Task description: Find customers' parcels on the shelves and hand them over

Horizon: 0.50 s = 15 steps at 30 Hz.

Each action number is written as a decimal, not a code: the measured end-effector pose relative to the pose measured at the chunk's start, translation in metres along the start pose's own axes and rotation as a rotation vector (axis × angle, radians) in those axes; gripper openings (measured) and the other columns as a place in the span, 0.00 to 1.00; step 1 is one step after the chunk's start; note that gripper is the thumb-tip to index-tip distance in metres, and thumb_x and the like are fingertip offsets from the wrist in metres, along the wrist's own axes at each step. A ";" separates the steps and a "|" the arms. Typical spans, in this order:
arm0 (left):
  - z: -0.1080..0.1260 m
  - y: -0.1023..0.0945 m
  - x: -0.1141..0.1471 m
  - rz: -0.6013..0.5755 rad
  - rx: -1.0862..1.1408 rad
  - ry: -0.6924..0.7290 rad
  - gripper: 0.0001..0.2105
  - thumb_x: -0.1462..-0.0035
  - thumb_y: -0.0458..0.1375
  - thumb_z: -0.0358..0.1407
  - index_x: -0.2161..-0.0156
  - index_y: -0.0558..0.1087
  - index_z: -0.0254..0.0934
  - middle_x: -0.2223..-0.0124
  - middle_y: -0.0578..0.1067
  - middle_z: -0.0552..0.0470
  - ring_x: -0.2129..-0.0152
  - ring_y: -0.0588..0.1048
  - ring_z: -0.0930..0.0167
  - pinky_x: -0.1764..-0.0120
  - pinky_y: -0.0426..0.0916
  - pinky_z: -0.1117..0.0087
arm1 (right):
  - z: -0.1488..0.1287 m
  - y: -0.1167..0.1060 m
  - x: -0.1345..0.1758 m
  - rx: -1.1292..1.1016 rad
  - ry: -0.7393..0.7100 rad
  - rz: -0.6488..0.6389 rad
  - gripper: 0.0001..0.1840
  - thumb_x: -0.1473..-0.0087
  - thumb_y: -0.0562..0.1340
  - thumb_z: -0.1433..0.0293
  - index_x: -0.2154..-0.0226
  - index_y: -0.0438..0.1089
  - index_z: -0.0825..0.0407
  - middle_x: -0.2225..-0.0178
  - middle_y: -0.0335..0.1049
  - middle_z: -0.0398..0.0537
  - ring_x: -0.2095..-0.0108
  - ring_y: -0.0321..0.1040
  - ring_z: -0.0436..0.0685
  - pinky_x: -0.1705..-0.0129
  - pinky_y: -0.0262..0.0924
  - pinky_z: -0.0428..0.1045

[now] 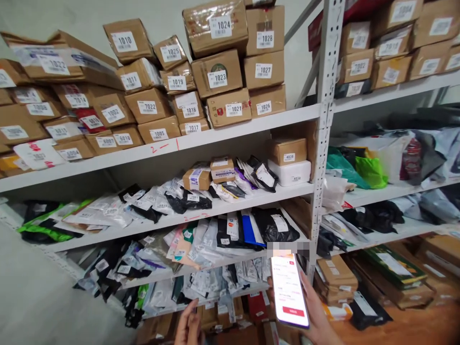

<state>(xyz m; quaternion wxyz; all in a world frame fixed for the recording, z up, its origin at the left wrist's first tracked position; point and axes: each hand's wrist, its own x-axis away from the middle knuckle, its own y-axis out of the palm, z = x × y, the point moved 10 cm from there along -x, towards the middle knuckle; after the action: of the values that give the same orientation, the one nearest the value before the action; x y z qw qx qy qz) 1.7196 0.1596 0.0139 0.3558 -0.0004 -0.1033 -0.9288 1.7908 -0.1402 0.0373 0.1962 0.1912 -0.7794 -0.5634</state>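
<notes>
My right hand [316, 311] is wrapped round a smartphone [289, 292], held upright with its lit screen facing me. A red button shows near the bottom of the screen, and the top of the phone is blurred out. My left hand [189, 323] is raised at the bottom edge, its fingers loosely bent and apart, holding nothing. Just beyond it, small packets in pale and dark bags [204, 282] lie on a low shelf. Above them, bagged parcels such as a black plastic parcel [268, 225] crowd another shelf.
Numbered cardboard boxes [215, 74] are stacked on the upper shelf [215, 136]. A white perforated post [325, 96] divides two racks. More parcels [375, 175] fill the right rack, and cardboard boxes [334, 275] stand low down by the wooden floor [406, 330].
</notes>
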 end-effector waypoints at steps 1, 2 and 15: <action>0.007 0.012 -0.011 -0.016 -0.008 0.009 0.28 0.58 0.63 0.57 0.54 0.72 0.43 0.79 0.56 0.61 0.86 0.54 0.79 0.82 0.51 0.78 | -0.003 0.007 -0.014 0.009 -0.001 -0.016 0.25 0.45 0.61 0.52 0.58 0.75 0.56 0.61 0.79 0.57 0.66 0.76 0.62 0.59 0.68 0.59; 0.016 0.027 -0.022 -0.051 -0.021 0.024 0.27 0.57 0.63 0.56 0.54 0.72 0.43 0.77 0.57 0.61 0.85 0.55 0.78 0.81 0.52 0.78 | -0.007 0.014 -0.027 0.021 -0.010 -0.035 0.25 0.45 0.61 0.52 0.57 0.75 0.56 0.61 0.79 0.57 0.65 0.76 0.62 0.59 0.68 0.58; 0.215 0.358 -0.082 -0.755 -0.648 1.148 0.15 0.40 0.53 0.34 0.48 0.68 0.40 0.57 0.68 0.48 0.60 0.69 0.68 0.57 0.67 0.68 | -0.101 0.051 -0.113 0.210 -0.495 -0.077 0.24 0.46 0.64 0.57 0.52 0.71 0.55 0.54 0.76 0.57 0.62 0.74 0.61 0.59 0.69 0.56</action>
<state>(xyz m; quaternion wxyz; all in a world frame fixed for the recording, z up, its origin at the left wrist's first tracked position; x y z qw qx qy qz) 2.0020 -0.0042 0.2872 -0.0063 0.4138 0.3830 -0.8258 1.9357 -0.1481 0.1048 -0.0427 0.0966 -0.8501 -0.5160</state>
